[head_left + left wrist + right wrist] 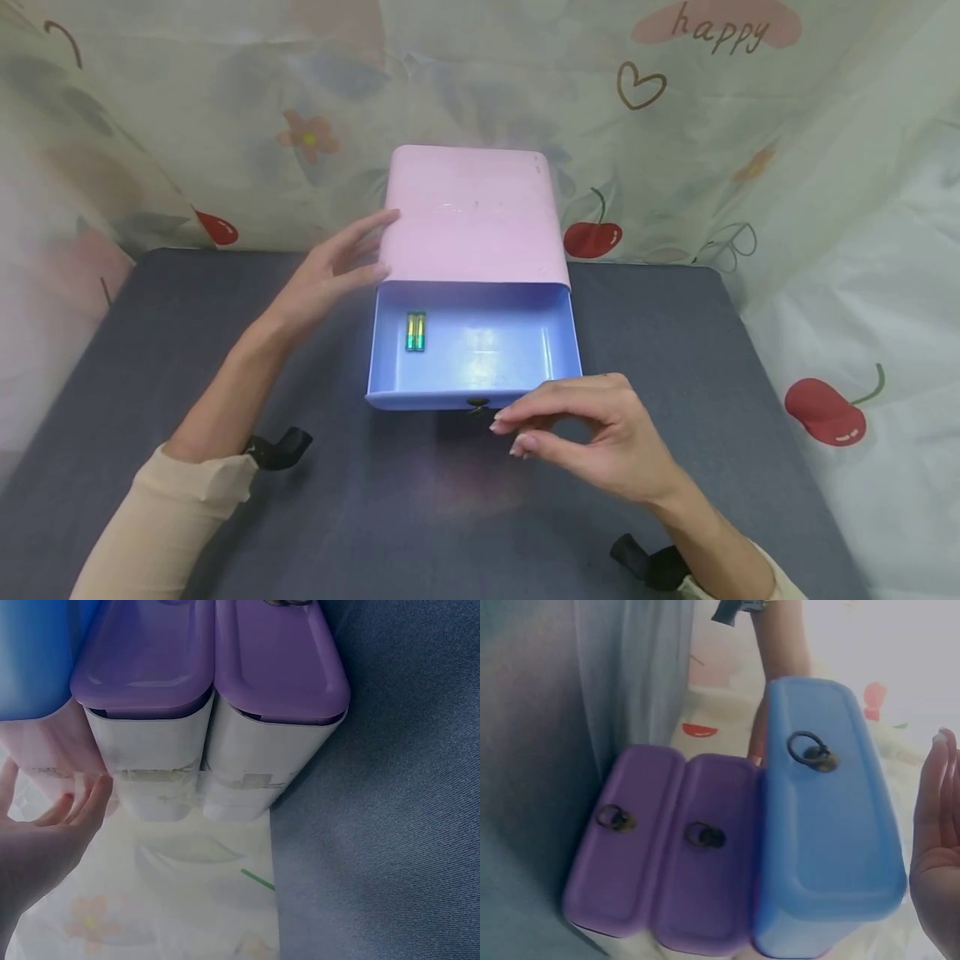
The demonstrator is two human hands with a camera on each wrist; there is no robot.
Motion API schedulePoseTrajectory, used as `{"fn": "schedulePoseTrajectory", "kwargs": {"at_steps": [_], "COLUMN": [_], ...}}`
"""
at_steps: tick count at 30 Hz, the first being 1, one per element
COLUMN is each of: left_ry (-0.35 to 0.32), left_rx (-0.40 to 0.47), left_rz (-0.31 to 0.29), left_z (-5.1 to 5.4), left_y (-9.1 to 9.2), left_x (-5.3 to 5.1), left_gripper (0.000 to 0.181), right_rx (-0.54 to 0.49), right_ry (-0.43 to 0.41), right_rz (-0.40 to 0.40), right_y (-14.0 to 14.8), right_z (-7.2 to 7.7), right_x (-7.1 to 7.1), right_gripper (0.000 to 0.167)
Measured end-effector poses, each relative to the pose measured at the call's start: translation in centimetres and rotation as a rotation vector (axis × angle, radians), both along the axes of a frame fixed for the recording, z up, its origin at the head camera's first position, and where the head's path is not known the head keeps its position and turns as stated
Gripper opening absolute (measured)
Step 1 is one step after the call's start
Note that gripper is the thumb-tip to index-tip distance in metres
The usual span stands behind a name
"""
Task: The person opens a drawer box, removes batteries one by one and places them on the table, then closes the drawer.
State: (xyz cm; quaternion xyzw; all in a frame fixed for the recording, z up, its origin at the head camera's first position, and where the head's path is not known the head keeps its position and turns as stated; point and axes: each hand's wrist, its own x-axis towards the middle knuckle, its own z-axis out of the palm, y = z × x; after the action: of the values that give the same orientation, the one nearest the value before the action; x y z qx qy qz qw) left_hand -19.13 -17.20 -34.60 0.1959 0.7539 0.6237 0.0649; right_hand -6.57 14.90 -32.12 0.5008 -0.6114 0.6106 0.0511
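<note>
A pink drawer unit (480, 217) stands on the dark table, its blue drawer (502, 333) pulled out. Two green and gold batteries (416, 332) lie side by side at the left of the drawer. My left hand (322, 275) rests its fingertips against the unit's left side, fingers spread. Just right of the ring pull (477, 403) on the drawer front, my right hand (600, 433) hovers with bent fingers and nothing held. The right wrist view shows this hand (939, 847) apart from the blue front.
Beneath the blue drawer, two purple drawers (622, 840) with ring pulls are shut, as the right wrist view shows. The grey table (660, 333) extends around the unit. A printed curtain (465, 75) hangs close behind it.
</note>
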Motion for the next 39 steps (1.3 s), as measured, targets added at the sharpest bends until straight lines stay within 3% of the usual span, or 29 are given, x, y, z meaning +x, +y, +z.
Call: {"fn": "schedulePoseTrajectory", "kwargs": {"at_steps": [8,15,24,34,39], "left_ry": [0.010,0.001,-0.001,0.014,0.019], "left_rx": [-0.011,0.002,-0.007,-0.015,-0.009], "left_rz": [0.001,-0.006,0.001,0.000,-0.006], "left_z": [-0.1,0.0,-0.1,0.1,-0.1], "left_y": [-0.1,0.0,-0.1,-0.3,-0.3], "left_x": [-0.1,-0.1,0.0,-0.1,-0.1], "left_gripper": [0.062,0.061,0.062,0.062,0.062], "right_rx": [0.074,0.188,0.299,0.385,0.485], "right_ry": [-0.001,-0.037,-0.139,-0.168,-0.186], "right_rz": [-0.059,-0.147,-0.221,-0.260,-0.269], "right_y": [-0.4,-0.7,-0.7,-1.2,-1.6], "right_z": [2.2,3.3,4.1,4.1,4.0], "right_x": [-0.9,-1.9,-3.0,-4.4,-4.9], "right_gripper": [0.022,0.027,0.028,0.028,0.030]}}
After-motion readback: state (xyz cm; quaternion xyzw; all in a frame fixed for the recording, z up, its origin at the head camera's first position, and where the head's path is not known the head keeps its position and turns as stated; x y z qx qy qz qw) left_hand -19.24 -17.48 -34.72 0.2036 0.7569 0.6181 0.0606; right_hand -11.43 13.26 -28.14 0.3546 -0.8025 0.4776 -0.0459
